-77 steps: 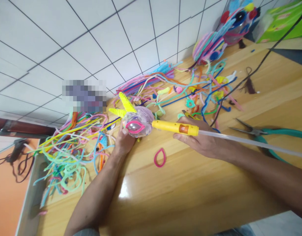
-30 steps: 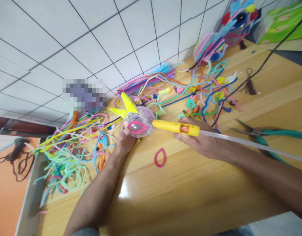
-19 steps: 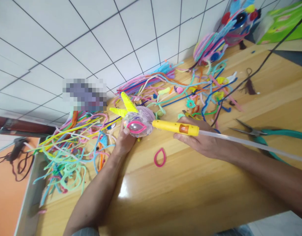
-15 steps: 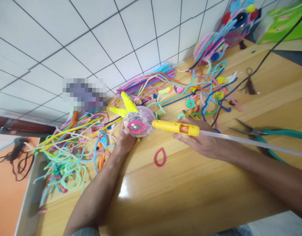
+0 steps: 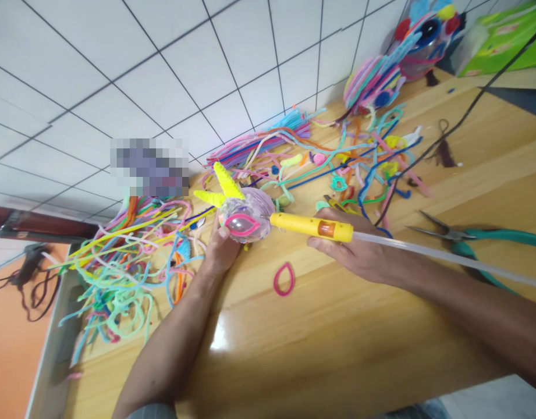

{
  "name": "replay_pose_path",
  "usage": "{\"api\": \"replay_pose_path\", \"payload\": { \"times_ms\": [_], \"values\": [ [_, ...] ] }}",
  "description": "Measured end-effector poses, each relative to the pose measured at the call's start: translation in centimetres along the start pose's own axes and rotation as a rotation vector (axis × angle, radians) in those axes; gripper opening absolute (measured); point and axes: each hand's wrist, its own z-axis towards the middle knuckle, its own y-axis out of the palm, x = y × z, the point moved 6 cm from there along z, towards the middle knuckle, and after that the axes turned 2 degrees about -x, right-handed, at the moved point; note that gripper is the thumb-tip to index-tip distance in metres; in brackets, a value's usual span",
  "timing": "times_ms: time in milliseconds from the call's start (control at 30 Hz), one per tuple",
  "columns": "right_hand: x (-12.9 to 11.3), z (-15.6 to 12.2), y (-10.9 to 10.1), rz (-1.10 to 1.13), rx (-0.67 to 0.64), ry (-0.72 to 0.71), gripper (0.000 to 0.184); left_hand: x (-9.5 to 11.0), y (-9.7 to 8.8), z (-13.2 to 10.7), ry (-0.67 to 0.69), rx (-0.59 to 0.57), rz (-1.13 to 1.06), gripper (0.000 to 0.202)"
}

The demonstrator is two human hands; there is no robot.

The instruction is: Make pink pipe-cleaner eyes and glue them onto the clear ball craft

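In my left hand is a clear, rounded pipe-cleaner figure, with two yellow horns, a pink eye-shaped outline and lilac bands. My fingers wrap its left and lower side. My right hand is closed round a yellow hot glue gun, from whose back end a long translucent glue stick sticks out. The gun's tip is at the figure's right side; whether it touches I cannot tell. A pink teardrop-shaped pipe-cleaner loop lies on the wooden table below the gun.
Loose pipe cleaners are heaped at the left, and a bundle lies along the tiled wall. Teal-handled pliers rest at the right. Two colourful finished figures stand at the back right. A black cord crosses the right side.
Almost nothing differs. Both hands, the horned figure and the glue gun keep practically the same positions.
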Motion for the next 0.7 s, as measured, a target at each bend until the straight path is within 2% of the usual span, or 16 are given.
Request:
{"api": "replay_pose_path", "payload": {
  "times_ms": [567, 700],
  "values": [
    [-0.05, 0.11, -0.02, 0.047, 0.021, -0.01, 0.022, -0.09, -0.15, 0.0, 0.008, 0.006, 0.0, 0.082],
    [0.09, 0.14, 0.21, 0.059, -0.015, -0.004, 0.024, -0.14, -0.17, -0.01, 0.013, 0.005, -0.002, 0.081]
  ]
}}
